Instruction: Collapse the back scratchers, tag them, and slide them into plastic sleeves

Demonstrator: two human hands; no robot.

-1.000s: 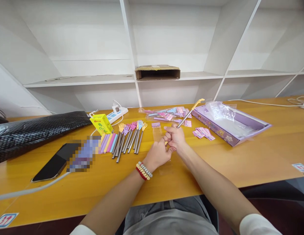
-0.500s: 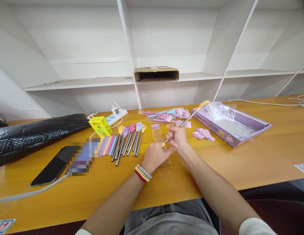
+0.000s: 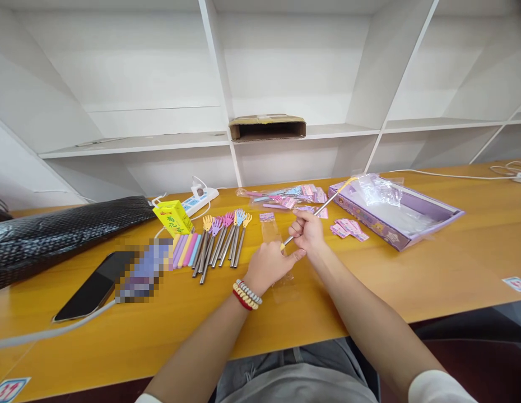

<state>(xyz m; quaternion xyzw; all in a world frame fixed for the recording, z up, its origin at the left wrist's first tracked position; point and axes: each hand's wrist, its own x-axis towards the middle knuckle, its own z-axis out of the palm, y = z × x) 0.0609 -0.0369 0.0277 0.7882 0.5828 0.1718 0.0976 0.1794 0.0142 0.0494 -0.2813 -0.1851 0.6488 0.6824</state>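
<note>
Knuckles up, the left hand [image 3: 269,264] curls closed on the yellow end [image 3: 282,247] of a back scratcher [image 3: 328,202]. Just ahead, the right hand [image 3: 307,232] is folded round the metal rod [image 3: 291,240], which slants away to the right. From where I stand its yellow head [image 3: 352,181] overlaps a purple tray [image 3: 370,221]; I can't tell whether they touch. A clear sleeve [image 3: 269,229] lies beneath the hands. To the left, more scratchers [image 3: 221,240] sit beside pastel grips [image 3: 187,250] and a yellow box [image 3: 172,215]; on the right, small pink cards [image 3: 348,228] lie near the tray. Farther back are bagged scratchers [image 3: 292,196], then a cardboard box [image 3: 268,119] on the shelf [image 3: 340,129].
</note>
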